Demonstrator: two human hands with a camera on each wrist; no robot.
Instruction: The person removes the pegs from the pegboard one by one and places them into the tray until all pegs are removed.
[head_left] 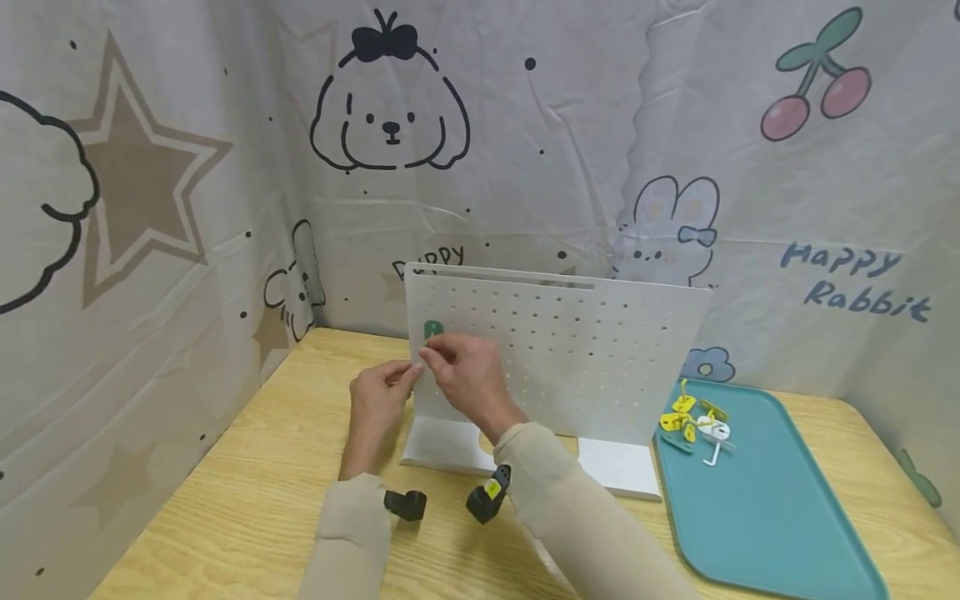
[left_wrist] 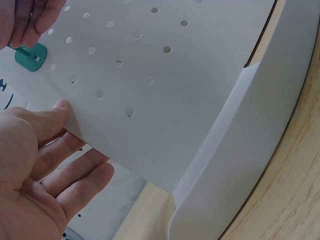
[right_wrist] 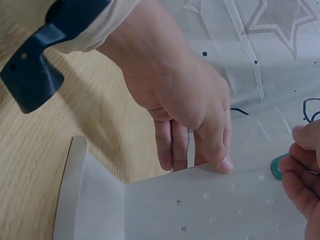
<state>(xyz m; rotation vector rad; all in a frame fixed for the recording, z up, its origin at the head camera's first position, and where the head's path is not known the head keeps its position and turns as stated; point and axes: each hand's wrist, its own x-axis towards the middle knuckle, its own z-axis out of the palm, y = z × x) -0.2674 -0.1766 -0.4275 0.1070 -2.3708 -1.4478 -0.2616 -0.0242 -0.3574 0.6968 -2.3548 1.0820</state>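
Note:
A white pegboard (head_left: pixel 555 358) stands upright on the table, with a green hook (head_left: pixel 432 329) against its face near the upper left. My right hand (head_left: pixel 472 379) pinches the hook's protruding part, its fingers hiding much of it. At the board's left edge, my left hand (head_left: pixel 375 408) grips the panel; in the left wrist view its thumb (left_wrist: pixel 52 117) lies on the front while the other fingers (left_wrist: pixel 85 175) reach behind. The hook's green plate (left_wrist: pixel 32 57) sits flat or nearly flat over the holes there.
A teal tray (head_left: pixel 765 517) lies right of the board. Yellow hooks (head_left: pixel 678 417), a white hook (head_left: pixel 715 429) and a green piece (head_left: pixel 677 442) are grouped in its far left corner. White feet (head_left: pixel 618 467) support the board. Patterned cloth (head_left: pixel 525 167) hangs behind the table.

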